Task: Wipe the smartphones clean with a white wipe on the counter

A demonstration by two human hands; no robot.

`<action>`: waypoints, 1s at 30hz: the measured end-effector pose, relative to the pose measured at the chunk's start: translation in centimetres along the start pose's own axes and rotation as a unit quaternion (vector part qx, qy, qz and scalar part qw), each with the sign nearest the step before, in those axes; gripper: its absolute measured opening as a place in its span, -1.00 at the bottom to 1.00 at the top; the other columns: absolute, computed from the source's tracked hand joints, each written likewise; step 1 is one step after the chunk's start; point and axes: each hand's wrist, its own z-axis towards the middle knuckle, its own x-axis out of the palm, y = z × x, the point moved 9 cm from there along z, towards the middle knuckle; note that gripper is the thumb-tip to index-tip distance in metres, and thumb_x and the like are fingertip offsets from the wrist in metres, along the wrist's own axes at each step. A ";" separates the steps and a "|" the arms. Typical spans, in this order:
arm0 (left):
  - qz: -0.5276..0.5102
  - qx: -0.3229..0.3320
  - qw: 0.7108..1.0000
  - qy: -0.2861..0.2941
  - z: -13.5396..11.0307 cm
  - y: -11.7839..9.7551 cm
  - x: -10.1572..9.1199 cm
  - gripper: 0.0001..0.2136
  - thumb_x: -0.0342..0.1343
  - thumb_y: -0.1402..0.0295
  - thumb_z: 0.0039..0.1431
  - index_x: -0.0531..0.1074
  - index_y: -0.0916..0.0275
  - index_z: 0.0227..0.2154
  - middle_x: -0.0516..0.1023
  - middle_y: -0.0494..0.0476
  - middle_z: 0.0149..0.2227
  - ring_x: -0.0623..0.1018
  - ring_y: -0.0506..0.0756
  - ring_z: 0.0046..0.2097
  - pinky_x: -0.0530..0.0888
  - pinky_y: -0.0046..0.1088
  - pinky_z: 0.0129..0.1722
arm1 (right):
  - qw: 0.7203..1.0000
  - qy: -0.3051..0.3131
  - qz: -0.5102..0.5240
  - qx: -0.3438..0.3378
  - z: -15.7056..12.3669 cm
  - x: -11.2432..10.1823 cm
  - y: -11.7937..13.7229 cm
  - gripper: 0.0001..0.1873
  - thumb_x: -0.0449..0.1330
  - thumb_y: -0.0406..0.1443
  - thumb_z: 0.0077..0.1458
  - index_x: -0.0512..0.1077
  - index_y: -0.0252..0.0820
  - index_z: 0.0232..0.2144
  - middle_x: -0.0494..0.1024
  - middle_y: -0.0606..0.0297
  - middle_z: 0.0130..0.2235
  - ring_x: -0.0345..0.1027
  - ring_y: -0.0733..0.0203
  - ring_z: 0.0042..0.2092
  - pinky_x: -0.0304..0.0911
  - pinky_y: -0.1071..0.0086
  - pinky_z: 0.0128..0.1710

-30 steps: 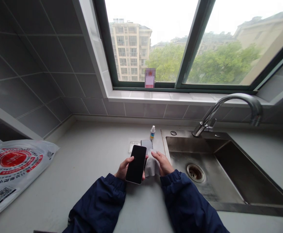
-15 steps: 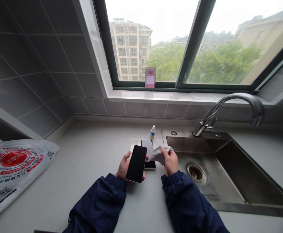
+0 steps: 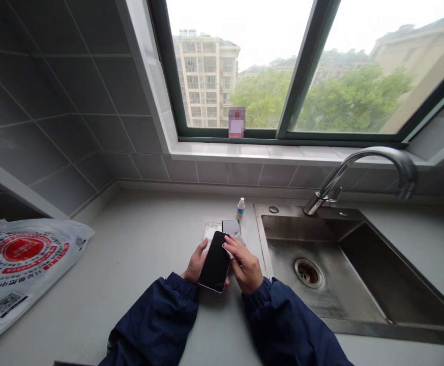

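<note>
A black-screened smartphone (image 3: 214, 262) lies tilted in my left hand (image 3: 196, 263), whose thumb and fingers grip its two long sides. My right hand (image 3: 246, 265) reaches its fingertips to the upper right edge of the screen. Pinched under those fingers is a light grey cloth (image 3: 239, 237), mostly hidden, with only a small part showing behind the knuckles. Just past the phone, another phone-like slab (image 3: 230, 225) rests on the counter, partly covered by my hands. Beside it sits a clear phone case (image 3: 210, 229). A small white-capped spray bottle (image 3: 240, 208) stands behind them.
To the right is a steel sink (image 3: 353, 284) with a curved faucet (image 3: 366, 152) above it. A white plastic bag (image 3: 27, 269) with red print lies on the counter (image 3: 138, 234) at left. A window (image 3: 240, 61) rises behind the counter.
My right hand has moved left with the cloth, from beside the phone onto its upper right edge. The phone has shifted slightly down in my left hand's grip area.
</note>
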 end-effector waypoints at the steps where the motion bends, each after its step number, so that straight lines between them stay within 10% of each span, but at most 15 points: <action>1: -0.006 0.001 1.000 0.000 0.0 0.0 0.0 -0.30 -0.30 -0.13 0.24 0.23 0.32 0.19 0.56 0.38 -0.10 0.57 0.31 -0.14 0.41 -0.14 -0.11 | 0.999 0.013 -0.032 -0.006 -0.1 0.3 0.0 -0.57 -0.03 -0.43 0.25 0.37 -0.14 0.11 0.32 0.16 0.22 0.04 0.05 0.32 0.13 -0.02 0.24; 13: 0.002 0.086 0.994 -0.068 0.1 -0.9 -0.5 -0.48 -0.16 0.14 0.32 0.28 0.40 0.17 0.57 0.34 -0.07 0.54 0.21 -0.01 0.34 -0.28 0.06 | 0.948 0.139 -0.285 0.020 -0.5 2.4 0.3 -0.39 0.17 -0.15 0.20 0.17 0.07 0.27 -0.47 0.16 0.40 -0.42 -0.39 0.37 -0.12 -0.39 0.16; 30: 0.062 0.105 0.986 -0.112 -0.2 -1.1 -1.2 -0.61 -0.02 0.28 0.24 0.43 0.41 0.04 0.61 0.31 -0.16 0.57 0.22 -0.08 0.37 -0.26 0.02 | 0.953 0.169 -0.250 0.005 -0.7 2.9 0.3 -0.35 0.13 -0.08 0.21 0.08 0.07 0.30 -0.49 0.13 0.40 -0.41 -0.36 0.37 -0.14 -0.35 0.17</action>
